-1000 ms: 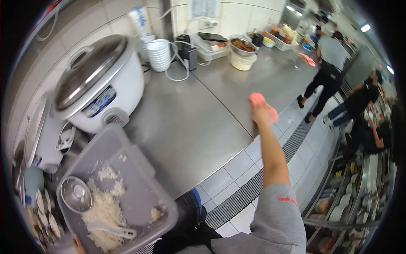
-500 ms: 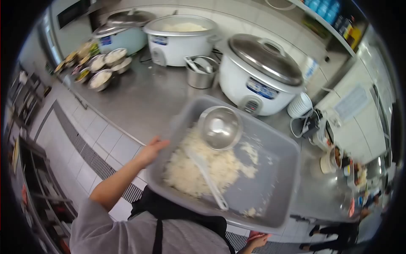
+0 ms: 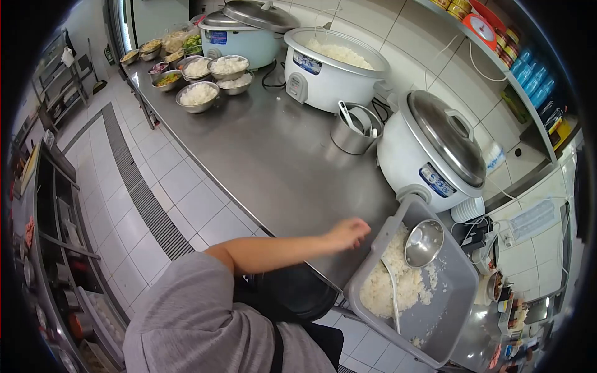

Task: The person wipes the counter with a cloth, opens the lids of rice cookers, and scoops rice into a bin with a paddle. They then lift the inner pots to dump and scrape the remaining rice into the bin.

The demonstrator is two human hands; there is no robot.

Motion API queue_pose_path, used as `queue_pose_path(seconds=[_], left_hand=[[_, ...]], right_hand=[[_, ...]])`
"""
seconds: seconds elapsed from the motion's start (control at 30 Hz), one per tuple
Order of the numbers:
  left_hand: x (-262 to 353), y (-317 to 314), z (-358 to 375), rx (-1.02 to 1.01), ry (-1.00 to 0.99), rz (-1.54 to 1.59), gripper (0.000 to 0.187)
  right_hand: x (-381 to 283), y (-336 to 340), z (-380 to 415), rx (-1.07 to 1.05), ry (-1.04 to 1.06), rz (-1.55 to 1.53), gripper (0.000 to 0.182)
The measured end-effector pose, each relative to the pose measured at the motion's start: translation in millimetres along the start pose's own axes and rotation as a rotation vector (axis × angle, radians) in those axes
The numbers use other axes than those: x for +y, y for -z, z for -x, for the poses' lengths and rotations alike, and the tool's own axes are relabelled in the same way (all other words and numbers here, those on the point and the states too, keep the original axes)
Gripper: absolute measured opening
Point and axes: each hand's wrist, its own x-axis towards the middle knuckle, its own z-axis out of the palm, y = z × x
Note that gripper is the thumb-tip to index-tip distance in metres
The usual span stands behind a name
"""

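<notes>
A grey tub (image 3: pixel 457 323) sits tilted across the view at the lower right, partly over the steel table (image 3: pixel 273 161). White rice (image 3: pixel 388 292) lies in it, with a metal bowl (image 3: pixel 425 244) and a white paddle (image 3: pixel 394 297) on top. My left hand (image 3: pixel 349 234) is just left of the tub's rim, apart from it, with fingers loosely curled; whether they hold anything is hard to make out. My right hand does not show.
Behind stand a lidded cooker (image 3: pixel 429 149), an open rice cooker (image 3: pixel 333 68) and a light-blue cooker (image 3: pixel 245 40). A steel pot (image 3: pixel 353 133) holds utensils. Several small bowls, some with rice (image 3: pixel 198 94), are at the table's far left end.
The tub has shifted right in view, beside the lidded cooker. My left hand has come off its rim, and my right hand has left the view. The camera has turned left.
</notes>
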Motion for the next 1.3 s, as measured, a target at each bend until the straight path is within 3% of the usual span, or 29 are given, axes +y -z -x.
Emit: queue_pose_path(seconds=[0.03,0.07,0.13,0.23,0.27,0.37,0.4,0.43,0.47,0.53,0.6,0.67,0.77,0.87,0.93,1.0,1.07,1.1,1.17,1.2,1.23,1.3], left_hand=[[0,35,-10,0.103,-0.162,-0.151,0.026],[-6,81,-28,0.285,-0.477,-0.437,0.020],[29,173,-33,0.613,-0.540,-0.848,0.025],[65,322,-52,0.890,-0.382,-1.230,0.049],[86,357,-51,0.910,-0.264,-1.257,0.054],[107,461,-73,1.138,-0.184,-1.356,0.059],[104,481,-76,1.169,-0.152,-1.432,0.062],[110,491,-74,1.103,-0.041,-1.275,0.065],[112,495,-71,1.052,0.035,-1.287,0.069],[102,506,-72,1.035,0.084,-1.342,0.072],[103,515,-74,0.991,0.104,-1.351,0.070],[104,520,-73,0.956,0.145,-1.341,0.070],[109,519,-78,0.978,0.187,-1.287,0.066],[85,532,-82,0.996,0.042,-1.463,0.054],[35,564,-94,0.744,-0.187,-1.708,0.035],[87,520,-65,0.630,-0.096,-1.481,0.022],[91,507,-51,0.605,-0.181,-1.347,0.019],[93,507,-43,0.646,-0.147,-1.343,0.019],[100,504,-22,0.383,-0.274,-1.444,0.017],[107,502,-8,0.385,-0.244,-1.441,0.017],[124,496,7,0.489,-0.342,-1.379,0.015],[157,491,25,0.691,-0.462,-1.290,0.019]], right_hand=[[14,-12,-11,0.069,-0.002,0.039,0.008],[30,-26,-22,0.136,-0.004,0.077,0.011],[71,-55,-45,0.270,-0.006,0.154,0.019],[140,-109,-97,0.470,-0.007,0.278,0.030],[166,-126,-120,0.538,-0.006,0.320,0.033],[239,-161,-206,0.755,-0.004,0.460,0.044],[272,-159,-239,0.665,0.072,0.771,0.048],[291,-172,-264,0.766,-0.178,0.787,0.045],[324,-168,-261,0.922,-0.567,0.769,0.041],[362,-170,-314,0.341,-0.410,1.596,0.027],[409,-169,-351,0.399,-0.307,1.424,0.029],[442,-164,-397,0.297,-0.276,1.197,0.026],[505,-163,-479,0.111,-0.255,1.172,0.025],[571,-154,-544,-0.075,-0.288,1.268,0.027],[612,-145,-577,-0.089,-0.213,1.353,0.027],[645,-144,-596,-0.117,-0.133,1.417,0.027],[664,-138,-615,-0.285,-0.385,1.507,0.023],[670,-137,-618,-0.281,-0.373,1.527,0.021],[674,-143,-619,-0.308,-0.368,1.521,0.019],[675,-143,-616,-0.266,-0.310,1.517,0.016],[671,-143,-612,-0.207,-0.263,1.522,0.014],[660,-159,-612,-0.108,-0.197,1.260,0.014]])
